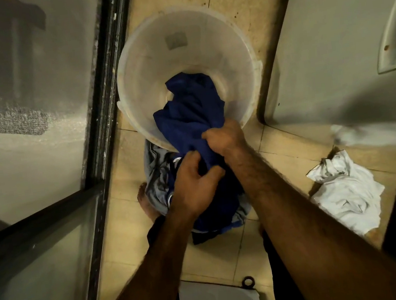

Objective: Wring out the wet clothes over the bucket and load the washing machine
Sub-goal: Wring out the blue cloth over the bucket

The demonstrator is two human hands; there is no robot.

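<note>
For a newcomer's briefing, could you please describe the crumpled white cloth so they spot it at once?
Start at the translucent bucket on the tiled floor and look down-right. The white cloth lies crumpled alone on the tiles; unlike the dark blue garment, no hand touches it.

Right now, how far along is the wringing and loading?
Early to midway, I'd judge. Possibly done: a white cloth lies on the floor, apart. In hand: both the left hand and right hand grip the blue garment, part of it inside the bucket. Left: a grey garment under the hands, and loading; no clothes show in any machine.
</note>
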